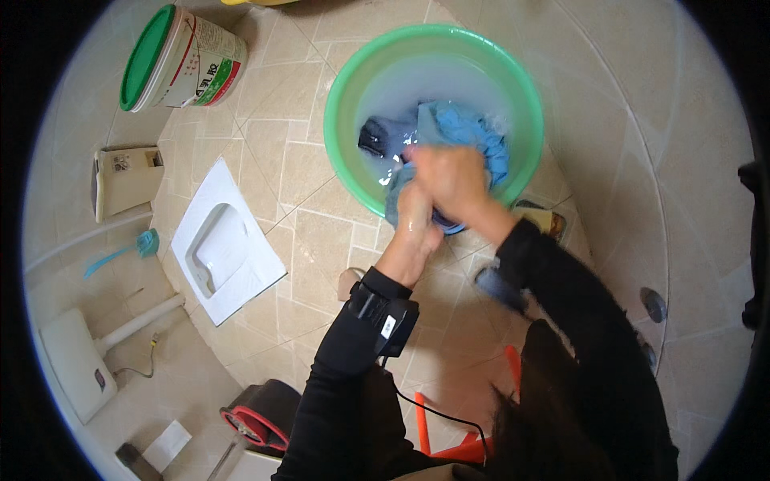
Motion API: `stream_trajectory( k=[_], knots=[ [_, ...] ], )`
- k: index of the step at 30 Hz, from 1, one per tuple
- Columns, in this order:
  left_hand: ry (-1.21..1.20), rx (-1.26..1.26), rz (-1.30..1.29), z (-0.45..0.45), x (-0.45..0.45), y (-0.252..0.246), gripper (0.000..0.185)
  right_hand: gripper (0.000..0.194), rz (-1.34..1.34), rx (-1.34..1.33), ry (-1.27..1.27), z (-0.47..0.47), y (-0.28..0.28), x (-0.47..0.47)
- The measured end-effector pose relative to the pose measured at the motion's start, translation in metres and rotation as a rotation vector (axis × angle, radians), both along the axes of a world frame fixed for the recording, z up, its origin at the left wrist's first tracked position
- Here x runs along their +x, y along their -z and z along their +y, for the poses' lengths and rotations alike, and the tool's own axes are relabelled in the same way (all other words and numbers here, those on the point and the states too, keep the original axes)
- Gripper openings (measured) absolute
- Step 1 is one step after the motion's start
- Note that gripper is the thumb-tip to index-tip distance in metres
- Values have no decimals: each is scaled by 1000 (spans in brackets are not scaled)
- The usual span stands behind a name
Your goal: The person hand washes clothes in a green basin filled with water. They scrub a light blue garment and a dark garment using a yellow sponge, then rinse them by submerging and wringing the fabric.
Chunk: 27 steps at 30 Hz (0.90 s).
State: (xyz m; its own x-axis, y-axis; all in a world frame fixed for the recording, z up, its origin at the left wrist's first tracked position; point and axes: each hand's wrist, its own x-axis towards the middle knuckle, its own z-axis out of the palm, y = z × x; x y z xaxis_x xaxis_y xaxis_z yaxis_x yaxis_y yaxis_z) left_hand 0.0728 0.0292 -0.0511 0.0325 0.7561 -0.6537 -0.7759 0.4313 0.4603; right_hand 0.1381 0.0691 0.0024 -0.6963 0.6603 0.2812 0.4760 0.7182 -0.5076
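A green plastic basin point(337, 135) of cloudy water holds a blue cloth garment point(460, 126) and a dark piece of cloth point(374, 137). Over the basin's near rim, my right hand point(454, 177) is closed on part of the blue garment; motion blurs it. Touching it from the left, my left hand point(415, 210) grips a grey-blue part of the same wet cloth. Dark blue fabric shows below the hands, at the rim. The fingers are partly hidden, so which folds each hand holds is hard to tell.
A white squat toilet point(264, 264) is set in the tiled floor at left. Beyond it stand a lidded bucket point(207, 63) and a beige bin point(129, 180). A blue brush point(146, 243) hangs nearby. At the bottom are a black and red bucket point(264, 415) and an orange-red stool point(423, 424).
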Motion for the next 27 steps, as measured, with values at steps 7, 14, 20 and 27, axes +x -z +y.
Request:
stream_trajectory(
  k=[7,14,20,27],
  knots=[
    [-152,-148,-3,1,6,-18,25,19,-72,-202,218,30,20,4],
    [-174,-103,113,10,7,-38,16,24,-60,-176,111,25,20,9],
    [-147,118,365,3,6,-28,23,21,36,-114,118,5,12,3],
    [-263,-31,73,11,1,-27,21,30,128,-318,154,8,15,1]
  ],
)
